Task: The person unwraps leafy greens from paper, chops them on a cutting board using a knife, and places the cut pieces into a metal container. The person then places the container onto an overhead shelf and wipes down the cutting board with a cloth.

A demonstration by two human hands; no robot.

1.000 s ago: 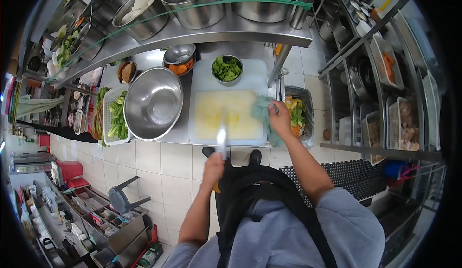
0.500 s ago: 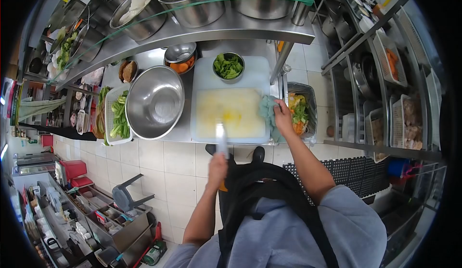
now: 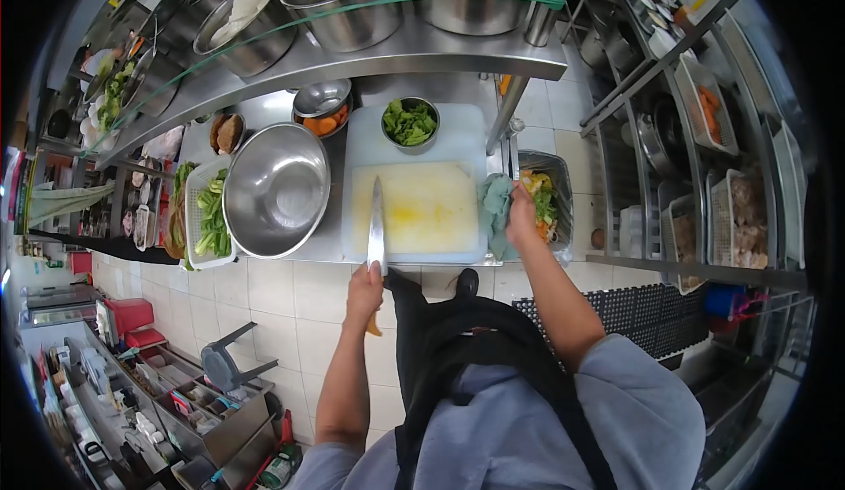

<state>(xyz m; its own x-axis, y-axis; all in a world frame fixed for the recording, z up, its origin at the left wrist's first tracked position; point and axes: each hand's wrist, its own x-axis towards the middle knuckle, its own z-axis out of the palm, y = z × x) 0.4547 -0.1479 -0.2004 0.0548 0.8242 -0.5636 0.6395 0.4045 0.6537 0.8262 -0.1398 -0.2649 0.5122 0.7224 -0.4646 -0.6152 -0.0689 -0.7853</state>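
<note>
My left hand is closed round the handle of a long kitchen knife. The blade points away from me, over the left part of a yellow-stained cutting board. This board lies on a larger white board. At the right edge of the boards, my right hand grips a crumpled green cloth, which hangs partly over the counter's side. A metal container of cut leafy greens stands at the back of the white board.
Left of the boards stands a large steel bowl, beside a white basket of greens. Behind it are sliced carrots under a smaller bowl. A lined bin with scraps is at right. A steel shelf overhangs the counter.
My left hand has shifted left with the knife, whose blade was blurred and is now sharp to see. My right hand still grips the cloth at the board's right edge.
</note>
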